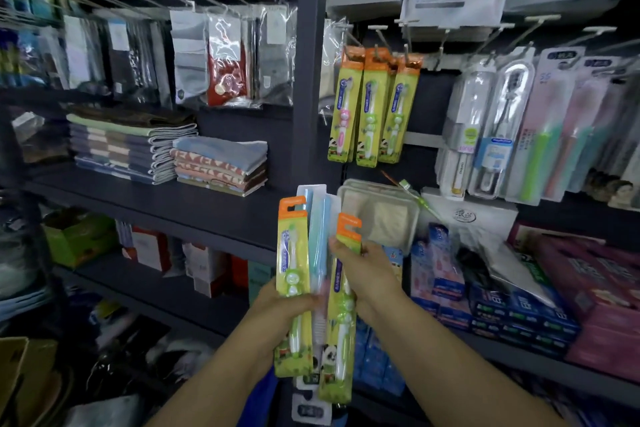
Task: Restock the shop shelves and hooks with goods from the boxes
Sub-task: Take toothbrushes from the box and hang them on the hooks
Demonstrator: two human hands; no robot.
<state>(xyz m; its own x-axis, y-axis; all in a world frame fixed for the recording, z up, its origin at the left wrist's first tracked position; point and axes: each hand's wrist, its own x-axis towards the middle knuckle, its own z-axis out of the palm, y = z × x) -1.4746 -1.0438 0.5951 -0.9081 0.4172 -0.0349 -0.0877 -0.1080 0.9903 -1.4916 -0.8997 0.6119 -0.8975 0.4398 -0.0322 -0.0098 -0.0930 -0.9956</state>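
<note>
Left hand (277,305) gripped a fan of toothbrush packs, thumb clamped across the leftmost green pack (292,274). Right hand (363,274) pinched the rightmost green pack (341,315) near its orange header, fingers curled round the card edge. A blue pack (318,236) sat between the two green ones.

My read: sorting step, peeling one kids' pack off the bundle to hang. Matching hung packs (372,111) were above and slightly right of the bundle, on pegs. Next move needs the header slot lined up with a peg tip, then slid on.

Held packs had long axes near vertical, headers up, brush heads up, fronts facing me.
</note>
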